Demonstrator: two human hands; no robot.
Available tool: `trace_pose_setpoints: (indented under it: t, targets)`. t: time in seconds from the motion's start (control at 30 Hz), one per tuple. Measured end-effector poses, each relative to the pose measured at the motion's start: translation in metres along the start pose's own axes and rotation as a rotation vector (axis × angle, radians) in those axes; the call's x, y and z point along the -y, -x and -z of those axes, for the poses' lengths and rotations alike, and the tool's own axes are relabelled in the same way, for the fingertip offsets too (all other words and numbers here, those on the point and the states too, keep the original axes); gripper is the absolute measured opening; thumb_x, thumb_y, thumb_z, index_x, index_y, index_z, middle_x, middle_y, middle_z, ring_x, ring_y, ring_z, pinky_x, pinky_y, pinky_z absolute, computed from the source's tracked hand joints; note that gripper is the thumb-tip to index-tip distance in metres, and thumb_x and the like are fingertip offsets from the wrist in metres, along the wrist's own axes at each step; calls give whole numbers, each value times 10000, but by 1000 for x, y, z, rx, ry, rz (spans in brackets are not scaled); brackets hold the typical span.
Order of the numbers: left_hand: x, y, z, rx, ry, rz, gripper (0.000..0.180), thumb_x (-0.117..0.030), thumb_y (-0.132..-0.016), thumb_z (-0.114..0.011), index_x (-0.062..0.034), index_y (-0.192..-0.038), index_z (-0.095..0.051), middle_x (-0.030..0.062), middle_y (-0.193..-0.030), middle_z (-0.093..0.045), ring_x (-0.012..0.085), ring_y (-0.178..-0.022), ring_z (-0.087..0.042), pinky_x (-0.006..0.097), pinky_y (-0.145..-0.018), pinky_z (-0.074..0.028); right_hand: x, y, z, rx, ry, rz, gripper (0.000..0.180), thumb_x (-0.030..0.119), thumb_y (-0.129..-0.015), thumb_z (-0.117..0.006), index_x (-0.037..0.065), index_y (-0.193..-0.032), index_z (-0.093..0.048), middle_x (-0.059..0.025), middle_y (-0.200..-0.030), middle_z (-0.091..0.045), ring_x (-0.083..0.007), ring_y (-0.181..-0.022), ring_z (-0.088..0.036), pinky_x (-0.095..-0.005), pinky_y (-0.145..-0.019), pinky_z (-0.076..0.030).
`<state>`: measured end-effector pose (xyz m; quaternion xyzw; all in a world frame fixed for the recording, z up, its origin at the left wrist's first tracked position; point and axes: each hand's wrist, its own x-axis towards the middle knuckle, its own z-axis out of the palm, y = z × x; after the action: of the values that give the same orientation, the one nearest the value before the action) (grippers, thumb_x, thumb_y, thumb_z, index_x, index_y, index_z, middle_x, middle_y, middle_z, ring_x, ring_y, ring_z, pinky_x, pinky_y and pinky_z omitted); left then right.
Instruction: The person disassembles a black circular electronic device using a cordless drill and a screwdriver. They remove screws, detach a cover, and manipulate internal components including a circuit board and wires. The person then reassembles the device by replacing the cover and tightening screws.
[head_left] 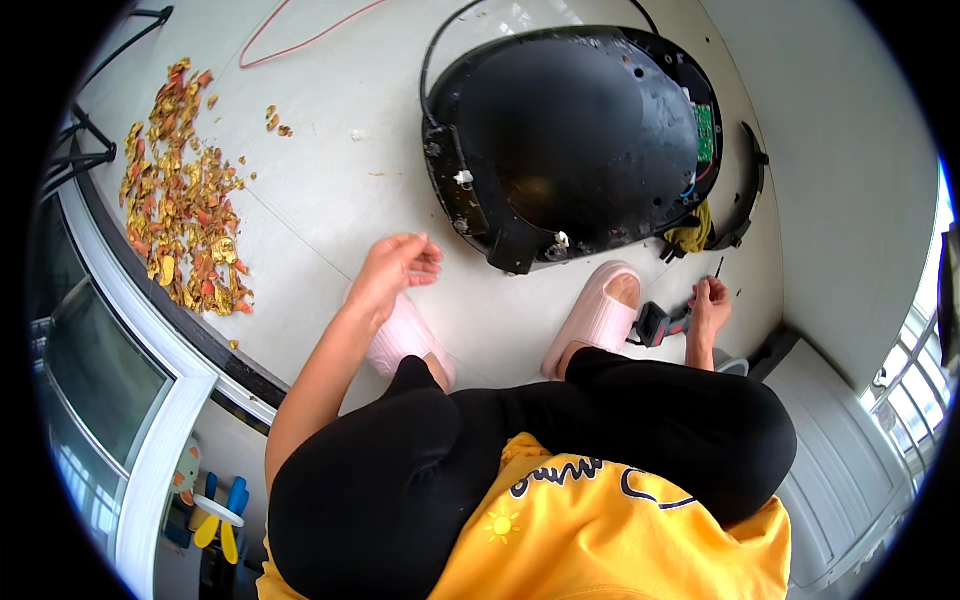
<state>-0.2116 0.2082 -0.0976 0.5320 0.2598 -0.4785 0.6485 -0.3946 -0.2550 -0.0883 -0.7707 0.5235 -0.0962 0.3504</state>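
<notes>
Yellow shirt [640, 530] nearest, then the right hand [709, 305] pinching a thin dark rod [720, 267], the left hand [400, 268] loosely half-curled, apparently empty — and farther, right of centre, the black shell [570, 140], whose exposed circuit board [704, 133] a slipping rod might scratch.

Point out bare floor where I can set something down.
Mostly bare: floor between the scraps and black shell. Bare: the gap between the slippers, below the shell. Crowded: the right, where cloth, power tool and right hand cluster.

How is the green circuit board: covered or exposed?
Exposed: the green circuit board sits uncovered at the right end of the black housing, a blue wire showing nearby.
</notes>
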Motion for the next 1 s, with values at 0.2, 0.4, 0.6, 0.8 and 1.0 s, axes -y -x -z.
trace_pose_setpoints:
  t: [0.2,0.4,0.6,0.8,1.0]
  targets:
    - [33,12,-55,257,-130,196,277,-242,-935,-526,1,-1064,-564,123,-1019,-611,191,-924,-601,325,-825,-505,-93,33,45,-68,12,-293,291,186,-797,-635,16,-1027,-579,-22,-823,-600,-100,-685,-568,-249,-535,-473]
    - [38,6,-64,275,364,2,320,-34,-887,-516,105,-1174,-483,206,-1177,-553,311,-1177,-506,376,-1049,-387,-84,31,32,79,-128,-681,206,213,-745,-620,105,-914,-577,26,-810,-504,-118,-772,-484,-324,-662,-453]
    - [32,-9,-65,338,393,-50,324,16,-856,-507,159,-1145,-475,245,-1203,-528,361,-1181,-490,397,-1076,-360,-98,22,41,-136,-198,-711,367,316,-725,-674,109,-1002,-550,-40,-973,-481,-198,-853,-509,-409,-714,-453]
    - [23,-21,-59,332,404,-171,313,7,-855,-496,162,-1126,-478,267,-1236,-496,379,-1185,-482,413,-1075,-359,-156,-12,37,-94,-890,-1190,451,269,-725,-776,118,-1048,-501,-80,-882,-527,-255,-823,-554,-446,-834,-467]
    - [3,-26,-65,457,566,23,335,-81,-887,-496,103,-1167,-483,270,-1225,-498,381,-1170,-497,411,-1044,-390,-160,-7,45,53,-1160,-691,197,166,-802,-705,78,-885,-549,-82,-703,-609,-220,-655,-619,-346,-594,-549]
